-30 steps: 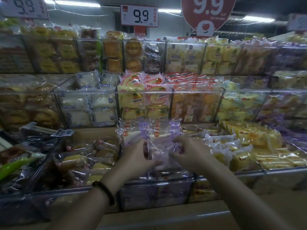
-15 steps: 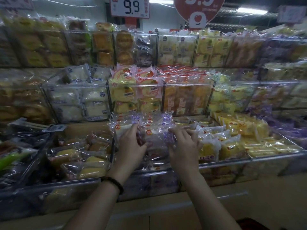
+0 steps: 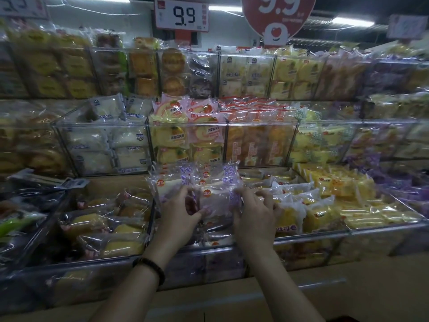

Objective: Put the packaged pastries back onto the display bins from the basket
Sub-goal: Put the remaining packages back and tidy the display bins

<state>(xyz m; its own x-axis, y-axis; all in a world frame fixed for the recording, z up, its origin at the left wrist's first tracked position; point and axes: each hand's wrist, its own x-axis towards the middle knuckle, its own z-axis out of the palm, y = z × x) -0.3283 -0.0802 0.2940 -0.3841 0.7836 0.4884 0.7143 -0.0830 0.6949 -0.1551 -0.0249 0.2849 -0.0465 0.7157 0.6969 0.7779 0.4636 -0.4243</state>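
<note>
Clear-wrapped pastries with purple print (image 3: 216,194) stand bunched in the middle bin of the lowest row, behind its clear front wall (image 3: 209,252). My left hand (image 3: 178,212) grips the left side of the bunch, thumb curled over the front pack. On the right side, my right hand (image 3: 253,214) pinches the wrapper edge with its fingers curled. Both forearms reach in over the bin's front wall. A dark bead bracelet sits on my left wrist. The basket is not in view.
Clear acrylic bins in three stepped rows hold wrapped cakes: yellow packs (image 3: 336,205) to the right, brownish packs (image 3: 104,224) to the left, orange-print rolls (image 3: 185,135) just above. Price signs reading 9.9 (image 3: 182,16) hang overhead. A wooden ledge (image 3: 348,287) runs below the bins.
The two hands have sunk a little and drawn closer around the purple packs, settling them into the bin. The camera view shifted slightly.
</note>
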